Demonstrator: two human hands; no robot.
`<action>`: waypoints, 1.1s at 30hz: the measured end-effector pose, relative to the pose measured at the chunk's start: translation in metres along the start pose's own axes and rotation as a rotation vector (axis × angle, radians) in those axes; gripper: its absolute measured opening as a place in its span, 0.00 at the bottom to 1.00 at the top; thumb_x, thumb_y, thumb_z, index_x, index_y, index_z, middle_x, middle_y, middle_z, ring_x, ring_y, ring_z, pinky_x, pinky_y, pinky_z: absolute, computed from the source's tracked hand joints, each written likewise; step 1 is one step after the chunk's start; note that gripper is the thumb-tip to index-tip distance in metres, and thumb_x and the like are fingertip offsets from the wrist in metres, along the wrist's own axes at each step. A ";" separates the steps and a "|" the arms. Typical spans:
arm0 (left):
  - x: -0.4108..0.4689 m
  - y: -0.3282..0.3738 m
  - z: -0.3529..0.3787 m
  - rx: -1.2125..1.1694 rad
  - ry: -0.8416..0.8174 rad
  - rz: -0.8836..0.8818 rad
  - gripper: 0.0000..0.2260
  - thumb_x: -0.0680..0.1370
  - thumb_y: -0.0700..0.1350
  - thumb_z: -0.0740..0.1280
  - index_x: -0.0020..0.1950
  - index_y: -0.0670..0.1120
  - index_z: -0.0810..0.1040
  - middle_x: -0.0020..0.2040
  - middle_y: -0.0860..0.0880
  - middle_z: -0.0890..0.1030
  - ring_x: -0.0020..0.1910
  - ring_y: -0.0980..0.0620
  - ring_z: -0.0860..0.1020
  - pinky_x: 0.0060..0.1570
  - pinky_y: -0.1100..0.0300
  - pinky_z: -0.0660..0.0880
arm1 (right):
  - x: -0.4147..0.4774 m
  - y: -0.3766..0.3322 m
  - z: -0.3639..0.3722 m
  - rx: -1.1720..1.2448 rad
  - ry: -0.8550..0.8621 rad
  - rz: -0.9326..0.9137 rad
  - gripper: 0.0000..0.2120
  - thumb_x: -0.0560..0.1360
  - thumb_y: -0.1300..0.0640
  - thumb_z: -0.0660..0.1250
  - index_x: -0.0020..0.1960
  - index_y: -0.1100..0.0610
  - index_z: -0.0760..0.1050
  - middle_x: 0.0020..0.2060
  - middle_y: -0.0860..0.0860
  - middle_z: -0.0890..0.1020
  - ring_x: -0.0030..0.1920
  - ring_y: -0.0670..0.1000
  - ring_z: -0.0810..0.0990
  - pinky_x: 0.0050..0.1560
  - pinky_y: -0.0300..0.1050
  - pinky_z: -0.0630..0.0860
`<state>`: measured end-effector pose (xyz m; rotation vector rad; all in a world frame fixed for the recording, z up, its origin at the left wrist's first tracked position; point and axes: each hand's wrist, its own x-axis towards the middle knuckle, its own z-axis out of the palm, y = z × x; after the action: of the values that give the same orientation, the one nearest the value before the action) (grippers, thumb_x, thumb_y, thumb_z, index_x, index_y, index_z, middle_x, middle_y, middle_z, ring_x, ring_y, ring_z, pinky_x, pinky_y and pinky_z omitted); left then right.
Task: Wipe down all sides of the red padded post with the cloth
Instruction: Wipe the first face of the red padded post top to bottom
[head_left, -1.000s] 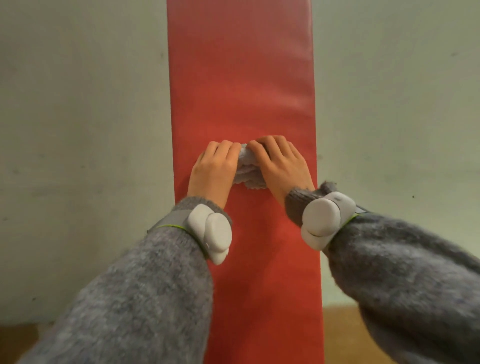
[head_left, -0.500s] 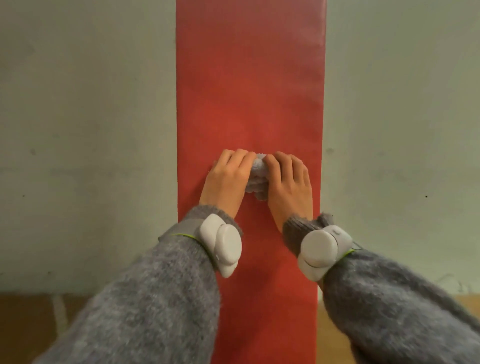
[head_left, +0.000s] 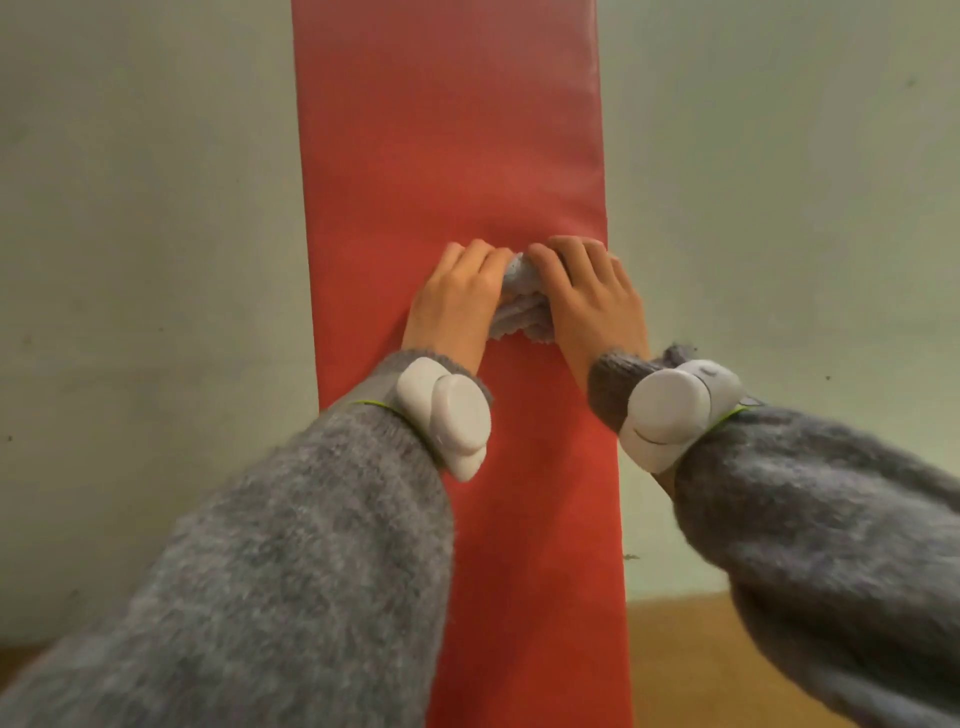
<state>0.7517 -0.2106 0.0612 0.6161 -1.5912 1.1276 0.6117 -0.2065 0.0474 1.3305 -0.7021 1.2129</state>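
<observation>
The red padded post (head_left: 447, 156) stands upright in the middle of the view, its front face towards me. A small pale grey cloth (head_left: 519, 306) is bunched against that face about halfway up. My left hand (head_left: 454, 304) and my right hand (head_left: 592, 301) lie side by side on the cloth, fingers curled over its top and pressing it onto the padding. Most of the cloth is hidden under the hands; only a strip between them and a frayed lower edge show. The post's other sides are out of sight.
A pale greenish wall (head_left: 145, 260) runs behind the post on both sides. Brown floor (head_left: 675, 654) shows at the lower right and lower left. White wrist devices (head_left: 447, 415) sit on both grey knitted sleeves.
Both hands with the cloth slid down the post's face, then back up a little. The right hand now reaches the post's right edge, and more of the cloth shows between the hands.
</observation>
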 end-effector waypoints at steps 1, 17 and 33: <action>0.008 -0.001 0.002 0.005 0.027 0.007 0.11 0.68 0.40 0.60 0.44 0.41 0.80 0.38 0.44 0.79 0.37 0.44 0.76 0.34 0.58 0.71 | 0.006 0.002 0.000 0.001 0.000 0.032 0.21 0.65 0.56 0.58 0.52 0.63 0.78 0.47 0.59 0.80 0.51 0.55 0.67 0.50 0.45 0.64; -0.049 0.043 0.000 -0.022 -0.070 -0.007 0.14 0.70 0.38 0.56 0.46 0.39 0.80 0.39 0.43 0.79 0.38 0.43 0.78 0.35 0.54 0.78 | -0.066 -0.011 -0.024 0.074 -0.066 0.082 0.15 0.69 0.60 0.59 0.55 0.59 0.66 0.47 0.59 0.78 0.51 0.55 0.68 0.51 0.45 0.65; 0.042 0.034 0.021 0.224 0.017 0.042 0.08 0.66 0.43 0.61 0.34 0.47 0.80 0.31 0.50 0.77 0.30 0.50 0.77 0.29 0.63 0.67 | 0.022 0.032 -0.030 -0.090 -0.268 0.246 0.13 0.73 0.60 0.61 0.56 0.59 0.76 0.52 0.55 0.79 0.56 0.58 0.74 0.55 0.42 0.59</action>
<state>0.7001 -0.2087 0.0884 0.7202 -1.4806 1.3499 0.5814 -0.1784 0.0732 1.3735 -1.1261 1.1909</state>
